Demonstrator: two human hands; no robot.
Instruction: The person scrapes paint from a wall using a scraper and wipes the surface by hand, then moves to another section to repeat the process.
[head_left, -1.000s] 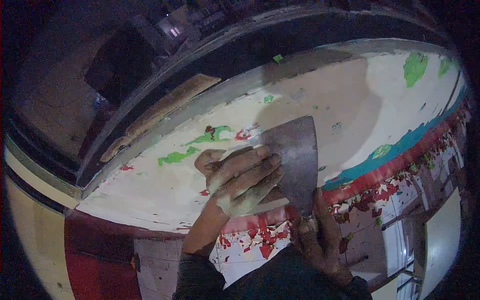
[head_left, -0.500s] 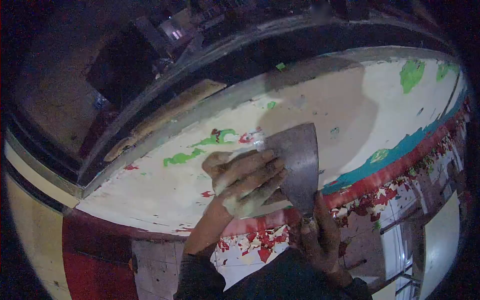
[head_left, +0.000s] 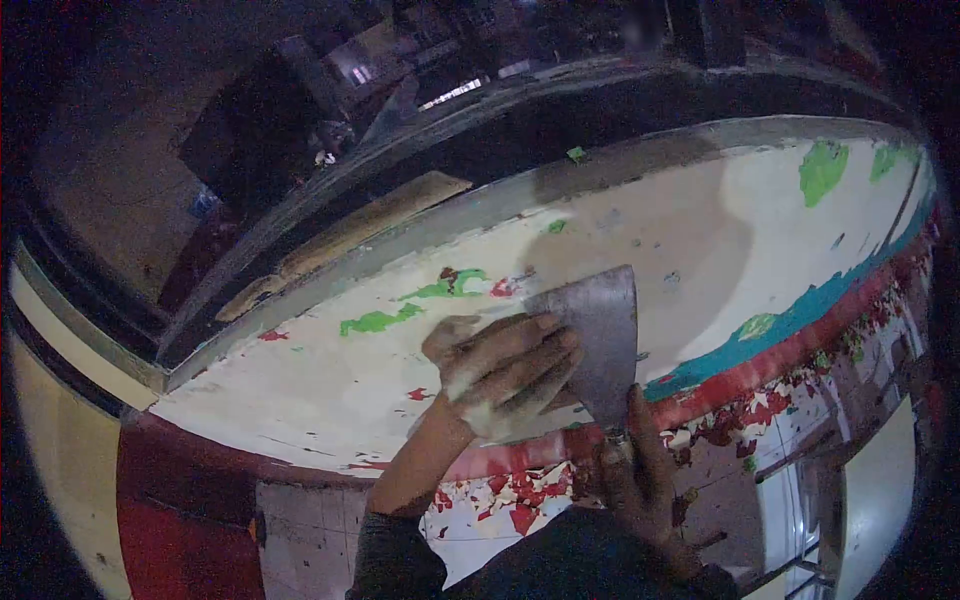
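Many flakes (head_left: pixel 522 519) beneath patchy wall (head_left: pixel 320 385)

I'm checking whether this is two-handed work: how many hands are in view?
2. The left hand has its fingertips over the blade of the scraper; the right hand is lower, gripping its lower end. Any others could be hidden in the dark.

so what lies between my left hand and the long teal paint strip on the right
In the head view, a wide grey metal scraper blade, then white-painted surface, lie between your left hand and the teal strip.
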